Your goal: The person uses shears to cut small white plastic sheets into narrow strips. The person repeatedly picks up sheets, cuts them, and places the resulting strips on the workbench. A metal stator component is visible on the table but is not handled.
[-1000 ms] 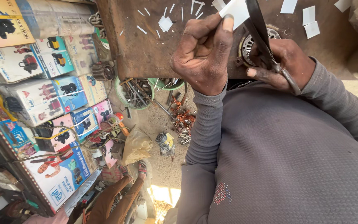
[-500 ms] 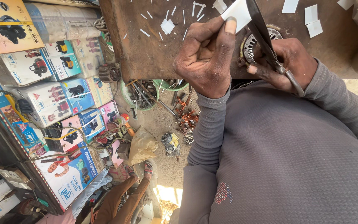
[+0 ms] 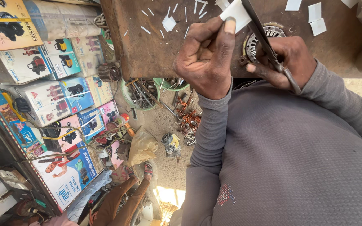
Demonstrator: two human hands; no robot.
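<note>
My left hand (image 3: 208,56) pinches a small white piece of paper (image 3: 236,14) between thumb and fingers, held up over the brown workbench (image 3: 147,46). Just to its right, my right hand (image 3: 288,58) grips dark metal scissors (image 3: 261,31), whose blades reach up to the paper's edge. A round metal motor part with slots (image 3: 269,32) lies on the bench under the scissors, partly hidden. Thin white paper strips (image 3: 172,19) and cut white rectangles (image 3: 315,16) are scattered across the bench top.
Colourful stacked cardboard boxes (image 3: 51,96) line the left side. Below the bench edge stand a green bucket of tools (image 3: 141,94), copper wire scraps (image 3: 188,119) and a small motor (image 3: 109,72). Another person's legs and sandalled feet (image 3: 126,194) are on the ground.
Both hands keep the same hold on the paper and scissors. Only the view drifts slightly, with the boxes shifting a little in the frame.
</note>
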